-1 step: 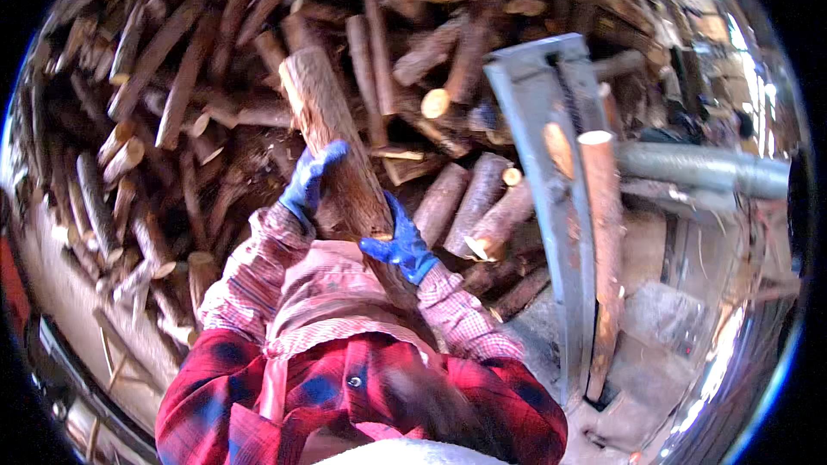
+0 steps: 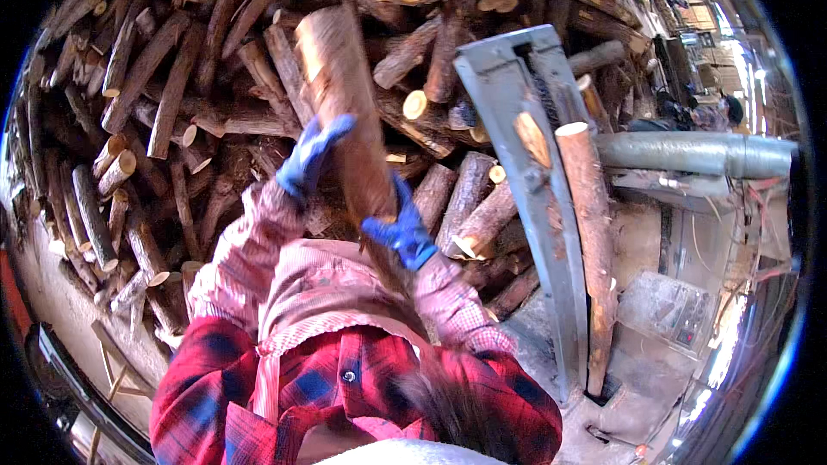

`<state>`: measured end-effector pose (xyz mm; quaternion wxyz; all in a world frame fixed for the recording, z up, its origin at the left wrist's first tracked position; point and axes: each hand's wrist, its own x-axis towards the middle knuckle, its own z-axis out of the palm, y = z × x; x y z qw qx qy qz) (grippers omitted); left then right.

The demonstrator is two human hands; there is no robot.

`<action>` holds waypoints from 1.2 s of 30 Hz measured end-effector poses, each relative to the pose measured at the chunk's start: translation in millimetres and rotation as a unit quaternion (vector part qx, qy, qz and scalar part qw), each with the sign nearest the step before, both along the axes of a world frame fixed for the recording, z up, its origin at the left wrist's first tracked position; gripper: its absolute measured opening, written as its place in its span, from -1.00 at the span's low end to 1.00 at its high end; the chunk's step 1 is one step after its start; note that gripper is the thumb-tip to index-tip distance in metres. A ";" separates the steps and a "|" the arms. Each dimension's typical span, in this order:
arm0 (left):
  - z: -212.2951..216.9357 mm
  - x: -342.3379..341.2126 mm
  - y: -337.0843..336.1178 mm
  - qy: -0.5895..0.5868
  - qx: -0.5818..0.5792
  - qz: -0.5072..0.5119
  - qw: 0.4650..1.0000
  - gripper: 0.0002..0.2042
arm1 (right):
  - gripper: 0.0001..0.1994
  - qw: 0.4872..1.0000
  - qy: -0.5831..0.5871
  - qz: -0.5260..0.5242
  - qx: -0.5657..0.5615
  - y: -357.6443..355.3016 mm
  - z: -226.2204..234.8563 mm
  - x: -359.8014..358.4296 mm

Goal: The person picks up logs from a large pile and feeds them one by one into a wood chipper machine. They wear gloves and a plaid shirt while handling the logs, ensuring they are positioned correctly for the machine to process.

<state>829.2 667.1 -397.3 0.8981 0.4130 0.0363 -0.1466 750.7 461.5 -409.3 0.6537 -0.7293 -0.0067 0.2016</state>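
We are holding a thick log [image 2: 340,112] in the frame's centre, left hand [image 2: 312,155] and right hand [image 2: 401,228] both closed around it. Compared with the earlier picture, nothing is changing; the log is staying raised over the woodpile [image 2: 155,103], beside the grey metal frame [image 2: 525,189].

Both blue-gloved hands raised before the chest, left hand [image 2: 312,158] higher, right hand [image 2: 401,231] lower, fingers curled.
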 end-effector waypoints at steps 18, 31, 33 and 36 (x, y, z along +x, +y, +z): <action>-7.8 11.5 -47.8 0.133 0.313 0.014 0.940 -0.19 | -0.06 0.738 -0.333 -0.011 -0.587 -272.8 112.6 256.8; -197.5 -16.6 173.7 0.340 0.241 0.024 0.909 -0.83 | -0.35 0.729 -0.410 -0.063 -0.544 -206.3 105.0 183.7; -281.9 7.0 213.4 0.250 0.341 -0.056 0.905 -0.77 | -0.47 0.864 -0.328 -0.097 -0.370 -115.3 54.2 153.8; -292.1 101.4 227.7 0.186 0.486 -0.183 0.834 -0.51 | -0.65 0.991 -0.010 -0.084 -0.107 0.0 -77.1 104.8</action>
